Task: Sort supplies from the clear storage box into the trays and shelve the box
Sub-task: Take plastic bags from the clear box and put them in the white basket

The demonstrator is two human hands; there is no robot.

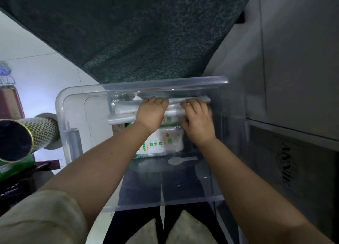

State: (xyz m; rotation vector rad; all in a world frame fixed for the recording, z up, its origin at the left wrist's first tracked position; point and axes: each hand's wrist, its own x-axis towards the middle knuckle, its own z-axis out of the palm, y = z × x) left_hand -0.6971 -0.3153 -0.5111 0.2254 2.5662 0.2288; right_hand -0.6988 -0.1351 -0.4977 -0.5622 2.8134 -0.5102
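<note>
Pale tile floor [42, 75], dark mat [128, 32] beyond. Clear box [77, 115] hemmed by cabinet [293, 60] rightward. Left hand [151, 114] and right hand [199, 121] inside, fingers curled onto white packets [165, 142] at far wall.

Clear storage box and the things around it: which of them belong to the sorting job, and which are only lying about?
Belong to the job:
clear storage box
white plastic packs, stacked inside it
white plastic spoon on its floor
left hand and right hand, both on the top pack

Only lying about:
patterned tube
green carton
grey cabinet
</note>
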